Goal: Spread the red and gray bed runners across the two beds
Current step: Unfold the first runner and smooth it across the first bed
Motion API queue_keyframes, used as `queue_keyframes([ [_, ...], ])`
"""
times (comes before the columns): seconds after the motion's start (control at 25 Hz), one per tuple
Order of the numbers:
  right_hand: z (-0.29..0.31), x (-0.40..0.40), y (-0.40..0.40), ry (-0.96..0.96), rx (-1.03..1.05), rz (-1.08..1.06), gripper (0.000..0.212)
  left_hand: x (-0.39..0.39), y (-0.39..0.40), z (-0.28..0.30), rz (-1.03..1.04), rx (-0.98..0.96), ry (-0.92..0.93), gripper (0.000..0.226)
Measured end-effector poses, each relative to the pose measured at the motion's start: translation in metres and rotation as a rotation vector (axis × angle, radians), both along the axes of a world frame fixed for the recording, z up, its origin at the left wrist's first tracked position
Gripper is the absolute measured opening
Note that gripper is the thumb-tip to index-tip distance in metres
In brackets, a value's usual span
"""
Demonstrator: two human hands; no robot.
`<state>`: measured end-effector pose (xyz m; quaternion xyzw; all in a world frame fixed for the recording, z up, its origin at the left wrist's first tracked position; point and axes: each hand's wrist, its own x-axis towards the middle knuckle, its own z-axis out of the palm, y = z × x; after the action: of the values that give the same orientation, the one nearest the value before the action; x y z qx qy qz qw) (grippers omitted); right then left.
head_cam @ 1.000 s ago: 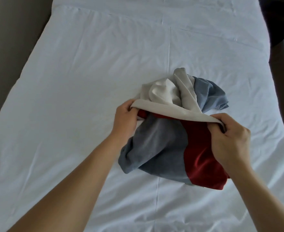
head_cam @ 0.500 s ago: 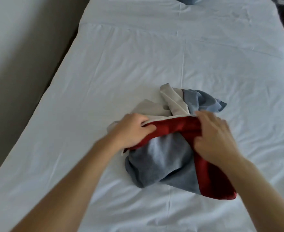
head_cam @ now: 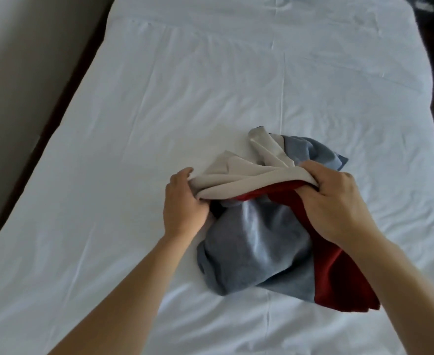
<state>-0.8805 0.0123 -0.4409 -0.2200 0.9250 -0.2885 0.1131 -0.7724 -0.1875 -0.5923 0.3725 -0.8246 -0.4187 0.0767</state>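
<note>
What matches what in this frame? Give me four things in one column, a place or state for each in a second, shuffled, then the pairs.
Things:
1. left hand
2. right hand
3. bed runner
4. white sheet

Places or states:
A. bunched in a heap on the bed
B. spread flat over the mattress
C. grips the pale lining at its left end
D. grips the pale lining at its right end, over the red part

Pairs: 1-C, 2-D, 3-A, 4-B

bed runner (head_cam: 259,242): blue-gray panel, dark red panel, pale beige lining, all plain | bed sheet (head_cam: 159,124): plain white, creased | wall (head_cam: 19,60) past left edge: beige-gray
</note>
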Motion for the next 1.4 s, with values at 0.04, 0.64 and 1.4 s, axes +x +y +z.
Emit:
queue_keyframes([
  [0.04,-0.003,-0.002,0.005,0.017,0.040,-0.032,0.017,-0.008,-0.005,-0.004,0.160,0.156,0.017,0.045],
  [0.64,-0.027,-0.002,-0.012,-0.029,0.379,0.139,0.071,-0.008,-0.077,0.107,-0.559,-0.001,-0.085,0.012],
  [1.4,-0.109,0.077,-0.253,0.037,0.404,0.427,0.026,0.105,-0.249,0.085,-0.358,0.271,-0.521,0.037],
])
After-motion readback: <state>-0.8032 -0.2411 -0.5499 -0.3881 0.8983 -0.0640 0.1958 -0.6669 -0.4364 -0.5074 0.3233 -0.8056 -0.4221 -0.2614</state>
